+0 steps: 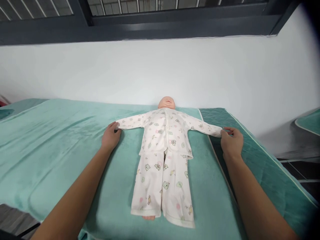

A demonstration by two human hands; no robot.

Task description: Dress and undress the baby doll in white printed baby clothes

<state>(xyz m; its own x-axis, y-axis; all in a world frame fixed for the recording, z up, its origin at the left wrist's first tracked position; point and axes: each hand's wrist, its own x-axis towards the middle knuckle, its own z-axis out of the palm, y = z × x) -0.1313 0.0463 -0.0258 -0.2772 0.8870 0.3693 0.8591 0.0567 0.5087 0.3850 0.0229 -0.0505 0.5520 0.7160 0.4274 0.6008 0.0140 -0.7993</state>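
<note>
Left hand (111,136) and right hand (232,141) are pinching the doll's (167,102) sleeves (206,127) mid-frame, fingers (228,129) nearly closed; I'm thinking gentle, even tension's working best.

Lit brightly and softly, shadowed low on the right of the wall (150,70), blackened in both right-hand corners.

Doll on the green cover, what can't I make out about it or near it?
All in the head view:
Doll's hands: hidden by the sleeves and the person's left hand and right hand at the cuffs.
One foot: hidden by the trousers; only a bit of the other foot shows.
Eyes: not discernible; the doll's head shows chin-first.
Red thing: cut off by the left edge.
</note>
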